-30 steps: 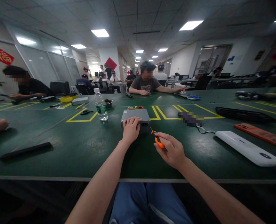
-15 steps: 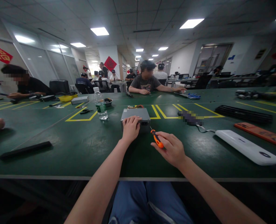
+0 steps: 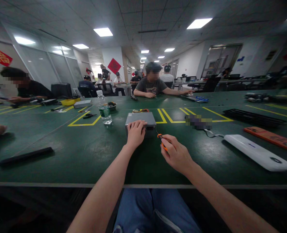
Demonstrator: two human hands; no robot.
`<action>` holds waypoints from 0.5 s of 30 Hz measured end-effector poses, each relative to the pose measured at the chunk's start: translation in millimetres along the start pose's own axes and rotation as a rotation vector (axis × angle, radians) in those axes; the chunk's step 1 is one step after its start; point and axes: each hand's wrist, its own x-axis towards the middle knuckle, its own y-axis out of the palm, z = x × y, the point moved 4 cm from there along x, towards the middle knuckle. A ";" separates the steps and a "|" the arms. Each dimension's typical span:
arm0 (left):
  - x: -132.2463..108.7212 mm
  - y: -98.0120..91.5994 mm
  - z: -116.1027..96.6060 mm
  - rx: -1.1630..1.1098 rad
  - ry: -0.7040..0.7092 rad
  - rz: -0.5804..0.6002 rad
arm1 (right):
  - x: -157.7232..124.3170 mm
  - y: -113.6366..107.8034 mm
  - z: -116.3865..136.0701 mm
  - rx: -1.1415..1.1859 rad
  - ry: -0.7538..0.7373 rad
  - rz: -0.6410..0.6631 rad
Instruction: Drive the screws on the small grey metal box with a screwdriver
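A grey metal power supply unit [image 3: 141, 117] sits on the green table in front of me, its socket facing my side. My left hand [image 3: 136, 133] holds it, fingers bent over the top front edge and the palm against the front face. Between the fingers of my right hand [image 3: 178, 152] is a screwdriver [image 3: 160, 136] with an orange and black handle. The shaft points up and left, and its tip meets the right front edge of the unit, beside the socket. Whether the tip sits in a screw is too small to tell. Coloured wires [image 3: 140, 110] show behind the unit.
A water bottle [image 3: 104, 108] stands left of the unit, a small bowl [image 3: 112, 105] behind it. At right lie a white power bank [image 3: 257, 152], an orange phone [image 3: 271, 137] and a black slatted part [image 3: 253, 118]. A black bar [image 3: 27, 156] lies front left. A person [image 3: 151, 84] sits opposite.
My right hand has turned around the screwdriver handle, and its fingers now cover more of it. The left hand and the power supply unit stay in place.
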 end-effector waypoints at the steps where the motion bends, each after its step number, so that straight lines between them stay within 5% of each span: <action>1: 0.1 -0.2 -0.2 0.002 -0.001 0.002 | -0.1 0.0 0.3 -0.028 -0.014 -0.006; 15: 0.1 0.6 0.4 0.008 -0.008 0.011 | 3.4 -9.2 2.3 -0.148 0.052 -0.015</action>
